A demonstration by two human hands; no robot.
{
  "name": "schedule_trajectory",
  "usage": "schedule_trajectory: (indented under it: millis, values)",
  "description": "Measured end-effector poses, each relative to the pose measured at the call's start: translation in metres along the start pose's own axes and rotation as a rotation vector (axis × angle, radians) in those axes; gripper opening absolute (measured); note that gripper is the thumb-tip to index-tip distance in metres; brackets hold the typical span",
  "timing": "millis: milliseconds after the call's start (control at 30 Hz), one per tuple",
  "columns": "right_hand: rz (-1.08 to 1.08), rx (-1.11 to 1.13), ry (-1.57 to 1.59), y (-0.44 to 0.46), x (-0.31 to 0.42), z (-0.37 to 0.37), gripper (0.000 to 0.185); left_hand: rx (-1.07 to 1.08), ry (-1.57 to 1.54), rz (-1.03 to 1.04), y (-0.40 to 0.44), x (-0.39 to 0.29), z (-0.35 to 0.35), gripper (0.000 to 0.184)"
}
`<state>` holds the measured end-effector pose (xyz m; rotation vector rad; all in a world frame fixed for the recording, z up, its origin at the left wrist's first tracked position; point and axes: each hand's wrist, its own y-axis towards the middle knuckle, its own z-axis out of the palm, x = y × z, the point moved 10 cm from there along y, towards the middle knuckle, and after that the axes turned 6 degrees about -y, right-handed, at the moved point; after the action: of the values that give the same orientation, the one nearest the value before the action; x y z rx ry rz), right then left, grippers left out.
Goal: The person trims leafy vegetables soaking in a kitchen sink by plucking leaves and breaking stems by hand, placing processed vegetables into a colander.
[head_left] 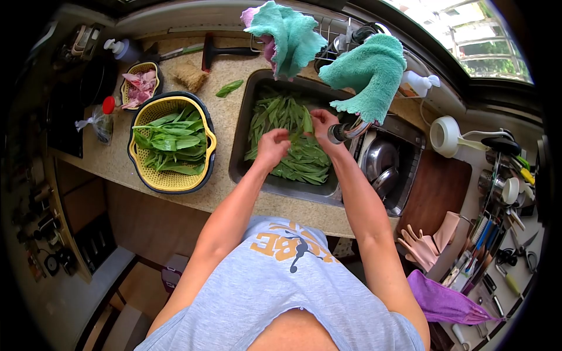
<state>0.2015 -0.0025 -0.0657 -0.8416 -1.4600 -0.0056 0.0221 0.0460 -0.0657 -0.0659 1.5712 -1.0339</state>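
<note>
Long green leafy vegetables (301, 165) lie in the dark sink (237, 158), spread over most of its basin. My left hand (273, 147) is over the middle of the leaves with its fingers curled inward; what they hold, if anything, is too small to make out. On the other side my right hand (324, 124) pinches leafy greens (307, 121) beside the faucet (346, 131). To the left of the sink, a yellow and dark basket (137, 158) holds more of the same leaves (172, 140).
A small basket of raw meat (140, 86) and a brown sponge-like clump (188, 75) sit at the back left. One loose leaf (229, 88) lies behind the sink. Teal cloths (369, 73) hang by the faucet. Metal bowls (381, 161) stand in the right basin.
</note>
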Motion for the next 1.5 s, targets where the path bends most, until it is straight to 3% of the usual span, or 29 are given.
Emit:
schedule_trajectory:
  millis: [33, 100, 200, 300, 400, 533, 600, 767, 933, 967, 1000, 1033, 1133, 1200, 1233, 1300, 1433, 1500]
  values:
    - [-0.100, -0.010, -0.127, -0.002, 0.003, -0.001, 0.021, -0.003, -0.001, -0.002, 0.000, -0.002, 0.000, 0.038]
    - [-0.200, -0.011, -0.251, -0.008, 0.008, 0.007, 0.020, -0.120, -0.167, 0.210, 0.003, -0.028, -0.011, 0.041]
    - [-0.192, 0.044, -0.276, -0.022, 0.027, 0.025, 0.020, -0.012, -0.216, 0.110, 0.015, -0.029, 0.006, 0.043]
    - [-0.306, 0.073, -0.568, -0.035, 0.053, 0.033, 0.019, -0.065, -0.116, 0.132, 0.026, -0.024, -0.002, 0.042]
    - [-0.379, 0.100, -0.649, -0.033, 0.052, 0.032, 0.020, -0.073, -0.036, 0.101, 0.023, -0.026, -0.003, 0.038]
    - [-0.239, 0.117, -0.597, -0.030, 0.050, 0.028, 0.020, -0.023, 0.002, 0.043, 0.026, -0.022, 0.000, 0.033]
    - [-0.397, 0.093, -0.683, -0.035, 0.068, 0.029, 0.020, -0.038, 0.020, 0.040, 0.028, -0.024, -0.001, 0.031]
    - [-0.304, 0.200, -0.653, -0.024, 0.052, 0.031, 0.022, -0.104, 0.137, 0.064, 0.033, -0.030, -0.005, 0.025]
    - [-0.432, 0.319, -0.593, -0.032, 0.054, 0.040, 0.026, 0.072, 0.006, -0.125, 0.041, -0.013, 0.006, 0.019]
    - [-0.203, 0.367, -0.450, -0.025, 0.033, 0.038, 0.026, 0.074, 0.008, -0.126, 0.040, -0.017, 0.005, 0.019]
    - [0.025, 0.408, -0.303, -0.024, 0.012, 0.038, 0.026, 0.082, -0.134, -0.273, 0.032, -0.014, 0.008, 0.020]
    - [0.026, 0.404, -0.302, -0.024, 0.009, 0.038, 0.026, 0.089, -0.276, -0.420, 0.024, -0.008, 0.012, 0.021]
    - [0.108, 0.229, -0.229, -0.024, 0.002, 0.028, 0.024, 0.098, -0.417, -0.438, 0.029, 0.009, 0.008, 0.019]
    - [0.208, -0.003, -0.080, -0.033, -0.004, 0.014, 0.022, 0.085, -0.314, -0.351, 0.028, 0.012, 0.006, 0.019]
    - [0.211, -0.003, -0.079, -0.035, 0.000, 0.013, 0.022, 0.074, -0.213, -0.263, 0.027, 0.006, 0.004, 0.019]
    - [0.361, 0.223, 0.154, -0.045, -0.005, 0.036, 0.038, 0.090, -0.197, -0.257, 0.023, 0.007, 0.005, 0.018]
    - [0.209, 0.328, 0.109, -0.033, -0.014, 0.043, 0.040, 0.125, -0.235, -0.288, 0.024, 0.012, 0.008, 0.016]
    - [0.171, 0.192, 0.172, -0.037, -0.003, 0.033, 0.029, 0.148, -0.287, -0.306, 0.024, 0.013, 0.010, 0.016]
